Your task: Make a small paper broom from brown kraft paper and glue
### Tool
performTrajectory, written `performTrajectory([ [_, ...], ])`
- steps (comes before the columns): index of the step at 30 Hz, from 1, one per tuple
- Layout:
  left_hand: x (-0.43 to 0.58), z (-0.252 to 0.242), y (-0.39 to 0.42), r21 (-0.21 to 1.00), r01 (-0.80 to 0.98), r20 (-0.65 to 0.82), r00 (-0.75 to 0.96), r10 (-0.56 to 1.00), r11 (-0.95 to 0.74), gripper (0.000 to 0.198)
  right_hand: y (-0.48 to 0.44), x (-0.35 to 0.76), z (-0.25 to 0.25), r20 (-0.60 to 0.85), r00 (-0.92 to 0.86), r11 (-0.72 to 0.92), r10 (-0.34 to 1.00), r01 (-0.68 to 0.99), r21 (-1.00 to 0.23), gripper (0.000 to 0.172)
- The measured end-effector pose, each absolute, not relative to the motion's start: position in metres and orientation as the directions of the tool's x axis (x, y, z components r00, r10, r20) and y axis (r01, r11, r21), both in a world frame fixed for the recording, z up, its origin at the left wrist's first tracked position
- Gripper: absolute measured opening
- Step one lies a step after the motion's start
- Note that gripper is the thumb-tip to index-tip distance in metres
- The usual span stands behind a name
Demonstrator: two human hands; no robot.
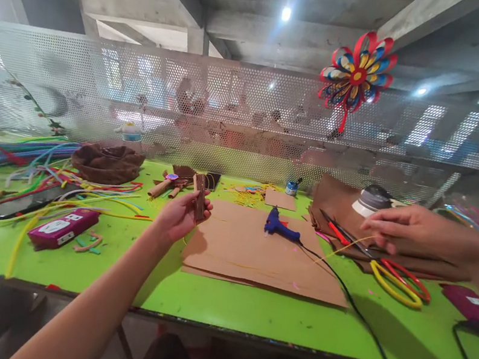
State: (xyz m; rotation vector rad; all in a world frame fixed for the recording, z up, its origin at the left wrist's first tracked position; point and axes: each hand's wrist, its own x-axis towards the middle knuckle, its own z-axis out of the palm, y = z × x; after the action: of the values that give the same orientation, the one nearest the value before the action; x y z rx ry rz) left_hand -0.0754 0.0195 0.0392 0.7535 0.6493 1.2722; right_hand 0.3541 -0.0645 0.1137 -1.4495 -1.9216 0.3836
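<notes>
My left hand [181,214] is raised over the green table [245,309], fingers closed round a small brown stick-like piece [200,196] held upright. My right hand [401,228] reaches in from the right, fingers stretched out flat above a pair of red-handled scissors [341,232] and a pile of brown card. It holds nothing that I can see. A blue glue gun [278,226] lies on the brown cardboard sheet [264,251] between my hands, its black cord running off to the front right.
Coloured strips [18,158] and a brown cloth heap [107,162] lie at the left, with a magenta box [62,228] nearer. Red and yellow loops [399,283] and another magenta box [477,311] sit at the right. A perforated metal screen [249,120] backs the table; a paper pinwheel [357,73] hangs above.
</notes>
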Motion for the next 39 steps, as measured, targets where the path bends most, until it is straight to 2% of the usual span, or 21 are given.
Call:
performTrajectory([
  [1, -0.073, 0.038, 0.018, 0.798, -0.584, -0.027, 0.217, 0.976, 0.152, 0.024, -0.060, 0.352, 0.114, 0.215, -0.202, 0.290, 0.955, 0.782, -0.552, 0.025],
  [2, -0.071, 0.038, 0.016, 0.800, -0.572, -0.037, 0.257, 0.966, 0.182, 0.023, -0.056, 0.350, 0.114, 0.145, -0.216, 0.259, 0.966, 0.839, -0.479, 0.023],
  [3, -0.068, 0.037, 0.014, 0.804, -0.556, -0.045, 0.298, 0.953, 0.212, 0.023, -0.053, 0.346, 0.113, 0.145, -0.204, 0.246, 0.968, 0.873, -0.421, 0.021],
  [5, -0.063, 0.037, 0.007, 0.821, -0.511, -0.056, 0.375, 0.925, 0.256, 0.021, -0.049, 0.332, 0.112, 0.321, -0.169, 0.294, 0.932, 0.870, -0.395, 0.019],
  [7, -0.056, 0.037, -0.002, 0.843, -0.466, -0.052, 0.423, 0.905, 0.267, 0.019, -0.051, 0.311, 0.110, 0.469, -0.172, 0.391, 0.866, 0.817, -0.424, 0.022],
  [9, -0.046, 0.037, -0.012, 0.866, -0.432, -0.035, 0.447, 0.894, 0.250, 0.019, -0.055, 0.282, 0.104, 0.522, -0.155, 0.433, 0.839, 0.772, -0.466, 0.027],
  [12, -0.025, 0.034, -0.031, 0.898, -0.393, -0.003, 0.443, 0.897, 0.197, 0.022, -0.057, 0.229, 0.083, 0.308, -0.342, 0.458, 0.888, 0.586, -0.668, 0.031],
  [14, -0.009, 0.028, -0.043, 0.932, -0.352, 0.054, 0.381, 0.923, 0.091, 0.021, -0.053, 0.197, 0.064, 0.280, -0.410, 0.463, 0.868, 0.465, -0.755, 0.031],
  [16, 0.005, 0.021, -0.054, 0.967, -0.253, 0.106, 0.328, 0.939, -0.021, 0.021, -0.047, 0.172, 0.048, 0.285, -0.389, 0.428, 0.876, 0.354, -0.832, 0.034],
  [20, 0.019, 0.012, -0.067, 0.989, -0.135, 0.096, 0.348, 0.933, -0.051, 0.024, -0.043, 0.150, 0.035, 0.259, -0.296, 0.304, 0.919, 0.117, -0.946, 0.042],
  [24, 0.017, 0.014, -0.070, 0.999, -0.022, 0.045, 0.416, 0.908, -0.040, 0.027, -0.051, 0.152, 0.038, 0.186, -0.295, 0.152, 0.937, -0.134, -0.979, 0.042],
  [27, 0.014, 0.017, -0.071, 0.999, 0.045, -0.006, 0.507, 0.862, -0.019, 0.029, -0.056, 0.157, 0.041, 0.173, -0.251, 0.127, 0.952, -0.189, -0.974, 0.039],
  [30, 0.008, 0.021, -0.073, 1.000, 0.011, 0.001, 0.594, 0.805, -0.009, 0.031, -0.058, 0.163, 0.045, 0.196, -0.285, 0.129, 0.938, -0.240, -0.962, 0.040],
  [33, -0.003, 0.028, -0.073, 0.999, 0.024, 0.016, 0.629, 0.777, -0.040, 0.033, -0.058, 0.174, 0.050, 0.261, -0.342, 0.177, 0.903, -0.259, -0.950, 0.033],
  [35, -0.012, 0.032, -0.070, 0.987, 0.124, -0.002, 0.637, 0.771, -0.101, 0.035, -0.058, 0.185, 0.052, 0.254, -0.370, 0.192, 0.894, -0.196, -0.962, 0.029],
  [39, -0.029, 0.045, -0.064, 0.905, 0.304, 0.026, 0.657, 0.754, -0.296, 0.038, -0.061, 0.214, 0.054, 0.091, -0.361, 0.156, 0.928, 0.157, -0.975, 0.042],
])
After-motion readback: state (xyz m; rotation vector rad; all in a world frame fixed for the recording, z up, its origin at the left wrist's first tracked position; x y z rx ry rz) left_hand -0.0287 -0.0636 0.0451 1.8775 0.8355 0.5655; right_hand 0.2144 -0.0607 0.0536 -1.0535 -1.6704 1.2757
